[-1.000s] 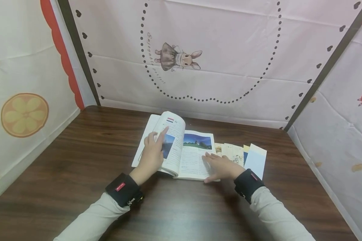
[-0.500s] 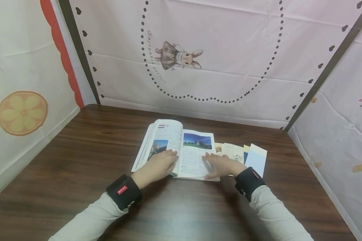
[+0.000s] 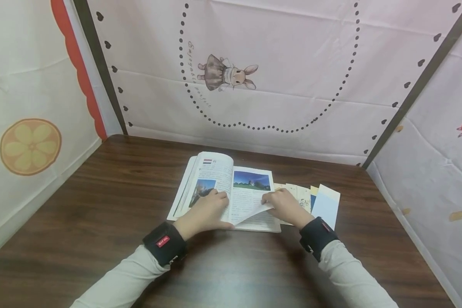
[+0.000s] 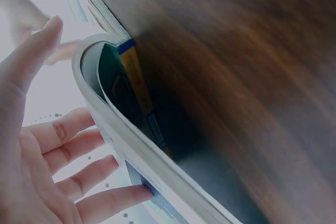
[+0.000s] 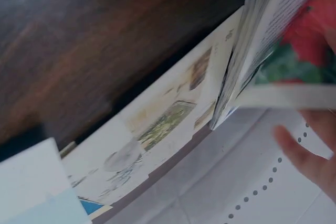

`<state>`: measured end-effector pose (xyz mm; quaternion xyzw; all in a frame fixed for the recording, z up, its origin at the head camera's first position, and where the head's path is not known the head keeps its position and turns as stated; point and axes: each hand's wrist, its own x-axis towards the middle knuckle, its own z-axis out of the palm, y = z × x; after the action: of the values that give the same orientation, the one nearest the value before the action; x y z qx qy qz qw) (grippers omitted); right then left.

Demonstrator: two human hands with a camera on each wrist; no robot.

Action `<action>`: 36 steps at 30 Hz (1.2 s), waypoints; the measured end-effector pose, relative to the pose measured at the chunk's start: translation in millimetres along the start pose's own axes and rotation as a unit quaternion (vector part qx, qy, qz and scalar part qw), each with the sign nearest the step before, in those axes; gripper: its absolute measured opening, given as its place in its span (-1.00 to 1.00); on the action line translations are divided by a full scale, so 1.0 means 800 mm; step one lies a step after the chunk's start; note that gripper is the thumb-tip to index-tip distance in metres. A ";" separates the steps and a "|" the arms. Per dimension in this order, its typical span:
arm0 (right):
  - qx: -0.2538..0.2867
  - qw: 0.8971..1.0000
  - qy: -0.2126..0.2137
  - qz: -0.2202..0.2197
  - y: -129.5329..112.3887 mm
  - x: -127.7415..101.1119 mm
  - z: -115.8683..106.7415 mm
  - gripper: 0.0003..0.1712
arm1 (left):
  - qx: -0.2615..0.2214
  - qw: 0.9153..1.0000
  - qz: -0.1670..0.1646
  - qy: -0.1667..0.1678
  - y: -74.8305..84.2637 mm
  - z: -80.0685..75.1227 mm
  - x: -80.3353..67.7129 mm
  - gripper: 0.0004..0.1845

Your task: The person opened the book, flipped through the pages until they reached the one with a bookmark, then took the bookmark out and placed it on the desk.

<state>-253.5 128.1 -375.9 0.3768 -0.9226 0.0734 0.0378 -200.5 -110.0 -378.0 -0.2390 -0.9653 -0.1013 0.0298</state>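
An open picture book (image 3: 250, 179) lies in the middle of the brown table (image 3: 100, 205). My left hand (image 3: 214, 202) rests flat on the left page near the spine, fingers straight. In the left wrist view the left hand (image 4: 58, 177) lies against the curved stack of pages (image 4: 131, 150). My right hand (image 3: 272, 199) pinches the right page (image 3: 250, 211) and lifts its lower corner off the book. The right wrist view shows the lifted page (image 5: 273, 35) from below, with fingertips (image 5: 310, 158) of the right hand at the right edge.
Several illustrated cards (image 3: 301, 196) and a pale blue card (image 3: 326, 204) lie fanned out just right of the book, partly under my right wrist; the cards (image 5: 157, 124) also show in the right wrist view. Printed fabric walls (image 3: 277, 85) enclose the table on three sides.
My left hand has pushed the raised left pages down and now lies flat on them. My right hand, flat on the right page before, now lifts that page's lower corner.
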 end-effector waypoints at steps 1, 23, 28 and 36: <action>-0.007 1.000 0.028 -0.009 -0.001 0.002 -0.001 -0.73 | 0.003 1.000 0.001 -0.003 0.002 0.000 0.001 -0.31; 0.028 0.989 0.141 0.019 -0.029 0.002 -0.010 -0.13 | 0.066 0.995 -0.053 0.057 0.039 0.011 0.004 -0.76; 0.053 0.984 -0.148 0.080 -0.018 -0.013 -0.001 0.12 | 0.041 0.993 -0.086 0.067 0.039 0.009 0.005 -0.72; 0.041 0.973 -0.205 0.096 -0.012 -0.009 0.001 0.03 | 0.024 0.987 -0.090 0.130 0.030 0.006 0.001 -0.65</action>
<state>-241.3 126.1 -376.7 0.2950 -0.9387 0.0361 -0.1748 -190.4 -87.8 -378.5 -0.1352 -0.9730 -0.1103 0.1513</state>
